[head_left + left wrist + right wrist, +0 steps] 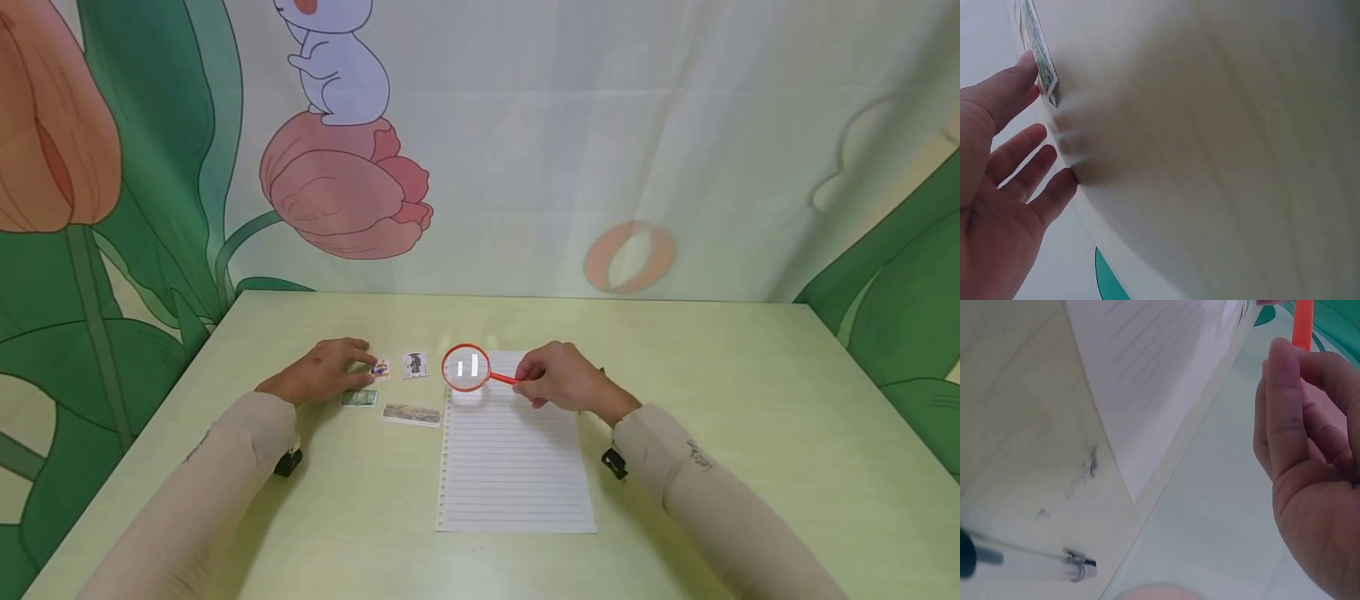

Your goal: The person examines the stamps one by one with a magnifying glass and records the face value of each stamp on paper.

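Magnifying glass (466, 367) — round, red-rimmed, white-glinted — right grip (558, 377) pinched on red handle (502, 378), left grip (330, 368) apart

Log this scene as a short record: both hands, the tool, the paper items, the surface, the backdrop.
Left hand: at the colourful stamp, fingers apart; exact contact unclear
Right hand: pinches the magnifying glass by its red handle
Lens position: overlaps the upper left of the lined sheet in the head view
Other stamps: dark-figure stamp, green stamp, long brownish stamp
Pen: beside the sheet
Surface: pale table
Backdrop: printed tulips, white animal
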